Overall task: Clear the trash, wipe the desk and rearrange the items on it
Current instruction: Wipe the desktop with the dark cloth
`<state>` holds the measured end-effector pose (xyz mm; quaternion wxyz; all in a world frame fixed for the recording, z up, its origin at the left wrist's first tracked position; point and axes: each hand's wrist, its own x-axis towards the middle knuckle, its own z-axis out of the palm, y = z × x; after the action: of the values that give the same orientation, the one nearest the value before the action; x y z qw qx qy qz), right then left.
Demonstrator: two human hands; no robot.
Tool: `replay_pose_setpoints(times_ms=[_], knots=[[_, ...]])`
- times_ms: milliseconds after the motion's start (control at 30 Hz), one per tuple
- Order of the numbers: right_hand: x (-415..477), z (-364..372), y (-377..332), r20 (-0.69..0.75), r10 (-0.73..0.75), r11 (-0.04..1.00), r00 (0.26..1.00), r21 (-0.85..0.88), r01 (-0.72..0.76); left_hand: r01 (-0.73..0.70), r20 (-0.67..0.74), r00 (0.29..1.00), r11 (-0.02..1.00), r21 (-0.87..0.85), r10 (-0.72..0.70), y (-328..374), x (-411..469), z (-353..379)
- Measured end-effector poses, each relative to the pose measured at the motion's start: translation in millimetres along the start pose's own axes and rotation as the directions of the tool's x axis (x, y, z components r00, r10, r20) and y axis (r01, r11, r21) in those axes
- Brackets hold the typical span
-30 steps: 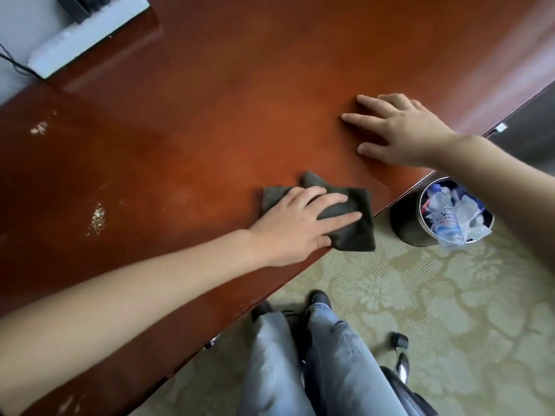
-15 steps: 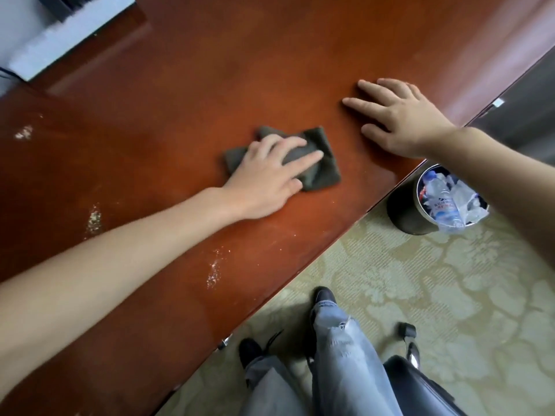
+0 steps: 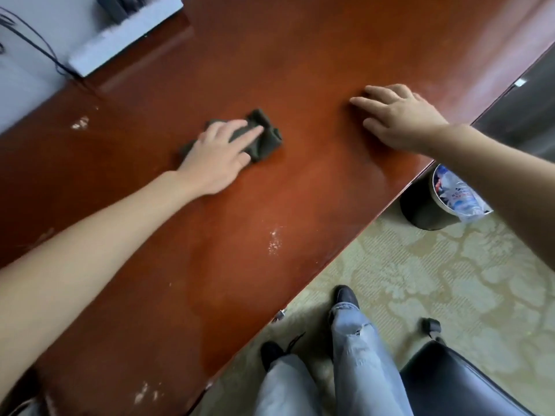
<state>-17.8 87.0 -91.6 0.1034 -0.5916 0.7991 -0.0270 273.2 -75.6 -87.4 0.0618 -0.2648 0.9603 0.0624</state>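
One dark cloth (image 3: 264, 141) is lying bunched on the bench (image 3: 315, 190), and the left hand (image 3: 214, 157) is pressing it with straight fingers. The right hand (image 3: 402, 118) is resting flat and empty, well apart from it. Three crumb patches (image 3: 274, 238) are showing. The cloth is now sitting farther from the near edge than a second ago, and it is more crumpled.

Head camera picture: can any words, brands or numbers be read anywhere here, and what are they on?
On the plastic bottle in the black bin: a label with red and blue print, too blurred to read.
On the white tag at the upper right: too small to tell whether it carries any text.
Nothing else shows writing, so no text can be quoted.
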Motion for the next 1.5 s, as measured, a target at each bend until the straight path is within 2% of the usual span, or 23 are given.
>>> replay_pose_setpoints(times_ms=[67, 100, 167, 200, 300, 367, 433, 467, 533, 600, 667, 733, 833, 900, 967, 1033, 1100, 1167, 1200, 1233, 1300, 1433, 1500], knots=[[1.9, 5.0, -8.7, -0.008, 0.031, 1.000, 0.999, 0.001, -0.031, 0.157, 0.049, 0.987, 0.985, -0.073, -0.154, -27.9, -7.1, -0.7], [2.1, 6.4, -10.5, -0.013, 0.052, 0.999, 0.999, 0.012, -0.051, 0.136, 0.042, 0.990, 0.988, -0.072, -0.133, -27.1, -12.8, 2.7], [1.4, 7.7, -12.1, -0.016, 0.079, 0.996, 0.997, 0.031, -0.079, -0.094, -0.026, 0.995, 0.995, -0.012, 0.094, 0.3, -30.1, 15.8], [0.6, 7.9, -13.5, -0.016, 0.086, 0.996, 0.996, 0.032, -0.086, -0.238, -0.043, 0.970, 0.971, 0.003, 0.238, 23.7, -42.0, 23.8], [-2.5, 8.6, -23.1, -0.035, 0.122, 0.992, 0.992, 0.025, -0.122, -0.573, -0.014, 0.820, 0.820, -0.017, 0.572, 99.3, -87.6, 44.2], [-5.6, 9.8, -32.8, -0.057, 0.139, 0.990, 0.989, 0.019, -0.138, -0.674, 0.041, 0.737, 0.738, -0.017, 0.675, 122.9, -107.6, 46.8], [-7.8, 11.8, -43.4, -0.070, 0.103, 0.995, 0.992, 0.008, -0.103, -0.715, 0.025, 0.698, 0.699, -0.021, 0.715, 110.1, -103.8, 45.5], [-7.8, 13.1, -49.2, -0.075, 0.069, 0.998, 0.995, 0.003, -0.069, -0.712, 0.011, 0.701, 0.701, -0.030, 0.713, 93.8, -95.8, 43.7], [-4.6, 15.1, -62.4, -0.083, -0.001, 1.000, 0.997, 0.001, 0.001, -0.643, -0.003, 0.766, 0.766, 0.009, 0.643, 47.2, -72.1, 34.6], [1.9, 15.8, -75.7, -0.078, -0.043, 0.999, 0.996, -0.002, 0.043, -0.461, -0.007, 0.886, 0.884, 0.080, 0.463, -14.5, -43.7, 22.8], [9.2, 17.3, -87.8, -0.059, -0.058, 0.998, 0.997, -0.003, 0.058, -0.229, -0.007, 0.973, 0.965, 0.130, 0.232, -78.0, -26.4, 6.2], [15.7, 18.9, -99.9, -0.044, -0.069, 0.998, 0.997, 0.000, 0.069, -0.030, 0.023, 0.999, 0.993, 0.110, 0.027, -127.8, -24.9, -4.4], [22.0, 22.4, -120.4, -0.033, -0.090, 0.996, 0.995, 0.008, 0.090, 0.052, 0.098, 0.994, 0.998, 0.031, -0.055, -137.8, -47.8, -6.2], [24.4, 24.4, -134.3, -0.031, -0.100, 0.995, 0.995, 0.011, 0.100, -0.058, 0.096, 0.994, 0.998, 0.024, 0.055, -116.1, -70.9, 2.5], [26.4, 24.8, -148.4, -0.037, -0.109, 0.994, 0.993, 0.003, 0.109, -0.307, 0.039, 0.951, 0.951, 0.039, 0.305, -84.0, -101.5, 12.7], [28.1, 25.3, -161.3, -0.032, -0.107, 0.994, 0.994, -0.008, 0.106, -0.516, 0.058, 0.855, 0.857, 0.001, 0.515, -48.0, -139.2, 23.9], [29.6, 26.8, -173.4, -0.015, -0.100, 0.995, 0.995, -0.029, 0.100, -0.671, 0.149, 0.732, 0.742, -0.017, 0.665, -18.0, -173.7, 32.7], [30.2, 26.8, -181.6, -0.006, -0.063, 0.998, 0.998, -0.017, 0.063, -0.771, 0.213, 0.626, 0.637, 0.024, 0.750, -11.6, -189.3, 35.9], [30.5, 26.7, -184.8, -0.008, -0.044, 0.999, 0.999, -0.006, 0.044, -0.788, 0.210, 0.611, 0.612, 0.069, 0.763, -19.4, -188.8, 35.6], [31.1, 26.9, -187.8, -0.014, -0.032, 0.999, 0.999, -0.004, 0.032, -0.778, 0.193, 0.628, 0.618, 0.112, 0.754, -32.4, -184.2, 34.9], [34.7, 27.6, -194.6, -0.023, -0.026, 1.000, 0.999, -0.012, 0.026, -0.705, 0.160, 0.709, 0.687, 0.174, 0.687, -64.7, -169.6, 28.4], [52.1, 28.8, -211.3, -0.031, 0.002, 1.000, 1.000, 0.013, -0.001, -0.471, 0.121, 0.882, 0.842, 0.262, 0.455, -136.1, -128.8, 8.8], [64.7, 29.6, -219.6, -0.047, -0.020, 1.000, 0.999, 0.012, 0.021, -0.323, 0.086, 0.947, 0.909, 0.263, 0.311, -167.7, -107.3, -2.3]])
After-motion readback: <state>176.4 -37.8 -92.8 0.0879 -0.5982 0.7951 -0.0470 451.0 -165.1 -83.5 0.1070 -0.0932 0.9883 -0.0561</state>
